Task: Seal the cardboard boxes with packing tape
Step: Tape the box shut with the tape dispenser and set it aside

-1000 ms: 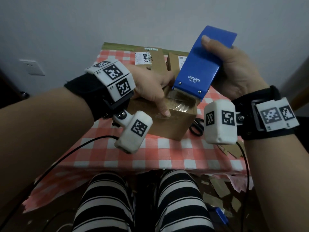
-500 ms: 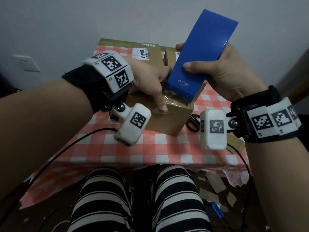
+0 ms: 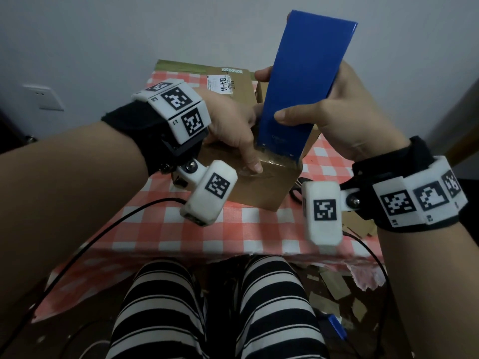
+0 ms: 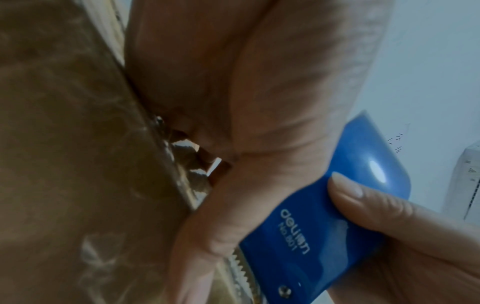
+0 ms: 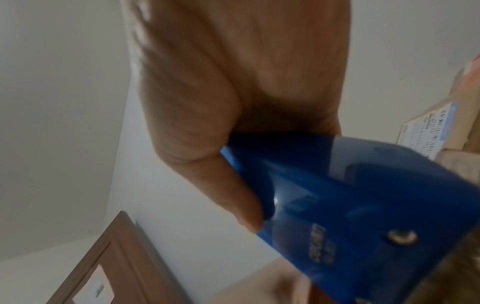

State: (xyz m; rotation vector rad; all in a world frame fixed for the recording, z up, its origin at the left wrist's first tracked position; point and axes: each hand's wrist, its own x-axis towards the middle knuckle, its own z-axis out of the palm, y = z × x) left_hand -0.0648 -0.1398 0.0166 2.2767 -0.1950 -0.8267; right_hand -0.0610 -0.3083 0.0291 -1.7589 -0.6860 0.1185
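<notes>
**Q.** What does the figure show, nearest first?

**A.** Nearest, the bench (image 3: 160, 229) under its red-and-white checked cloth. On it stands the small brown cardboard box (image 3: 261, 187), directly in front of the person. The left hand (image 3: 230, 125) rests on the box top, its forefinger extended and pressing the end of clear packing tape (image 3: 274, 161) down at the near top edge; nothing is gripped. Just beyond, the right hand (image 3: 344, 125) wraps thumb and fingers (image 3: 293, 115) round the blue plastic tape dispenser (image 3: 305, 81), tilted steeply with its toothed blade (image 4: 242, 271) low on the box top, just beside the pressing forefinger.

**Q.** How is the step done well?

**A.** Judged from this pose, the tape is being anchored or cut. The forefinger should keep the tape flat against the cardboard while the dispenser draws the tape taut along the seam. The teeth sit close to the fingertip, so that finger needs minding.

**Q.** And further back?

**A.** Two more brown cardboard boxes (image 3: 233, 92) with white labels lie near the wall, and black scissors (image 3: 296, 193) lie partly hidden beside the near box.
</notes>
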